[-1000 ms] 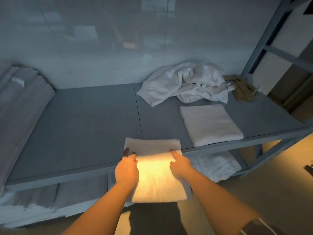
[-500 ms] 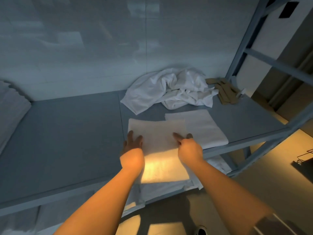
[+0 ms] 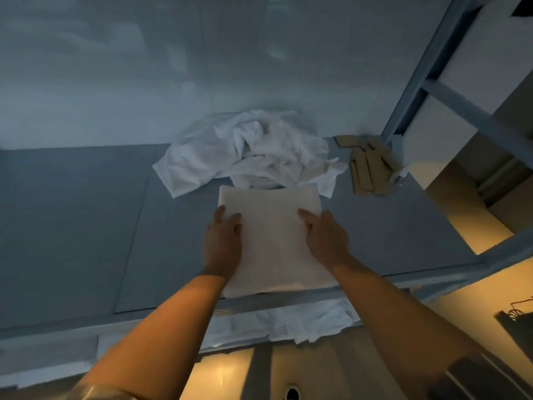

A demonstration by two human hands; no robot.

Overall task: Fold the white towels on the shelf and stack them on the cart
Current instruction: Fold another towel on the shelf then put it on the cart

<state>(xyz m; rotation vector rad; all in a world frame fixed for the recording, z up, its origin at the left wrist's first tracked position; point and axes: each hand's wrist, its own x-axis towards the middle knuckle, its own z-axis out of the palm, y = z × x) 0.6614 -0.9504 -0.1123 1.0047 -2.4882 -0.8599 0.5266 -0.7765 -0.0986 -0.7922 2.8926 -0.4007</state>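
Observation:
A folded white towel (image 3: 271,226) lies near the front edge of the grey shelf (image 3: 86,226), on top of another folded towel that it almost fully hides. My left hand (image 3: 222,243) rests flat on its left edge with straight fingers. On the right edge, my right hand (image 3: 326,241) holds the towel, index finger stretched over the top and the other fingers curled down the side. Behind them a crumpled pile of white towels (image 3: 251,151) sits against the wall.
Beige cloths (image 3: 369,168) lie at the shelf's back right beside the metal upright (image 3: 418,82). More white towels (image 3: 288,321) fill the lower shelf. A dark wire object (image 3: 516,316) stands on the floor at the right.
Both hands moved the folded towel from the shelf's front edge away from me and to the right, onto the other folded towel. The view followed to the right.

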